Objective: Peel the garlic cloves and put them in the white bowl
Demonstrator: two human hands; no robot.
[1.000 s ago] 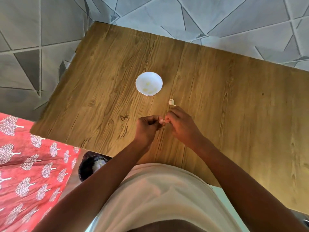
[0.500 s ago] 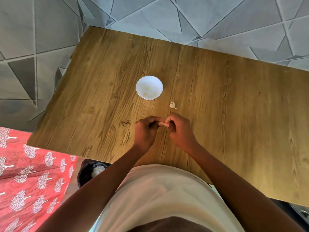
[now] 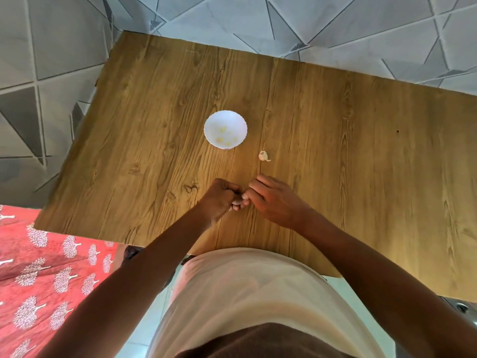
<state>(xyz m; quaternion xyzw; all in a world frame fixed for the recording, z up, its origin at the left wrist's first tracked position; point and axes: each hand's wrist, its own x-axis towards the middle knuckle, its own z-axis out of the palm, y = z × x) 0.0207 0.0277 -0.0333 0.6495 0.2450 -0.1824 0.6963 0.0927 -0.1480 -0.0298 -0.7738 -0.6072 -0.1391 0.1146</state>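
Beneath the grip, the worktop (image 3: 335, 151) looks like matt wood-grain laminate; beyond the grip, the white bowl (image 3: 214, 120) appears smooth and glossy.

One white bowl (image 3: 225, 129) near table (image 3: 361, 151) centre; four peeled garlic cloves (image 3: 222, 129) inside. One unpeeled clove (image 3: 263, 156) toward bowl's right. Two hands, left hand (image 3: 219, 200), right hand (image 3: 273, 200), near front edge.

Left hand (image 3: 219, 200) and right hand (image 3: 273, 200) meet, fingers (image 3: 238, 202) curled, fingertips touching.
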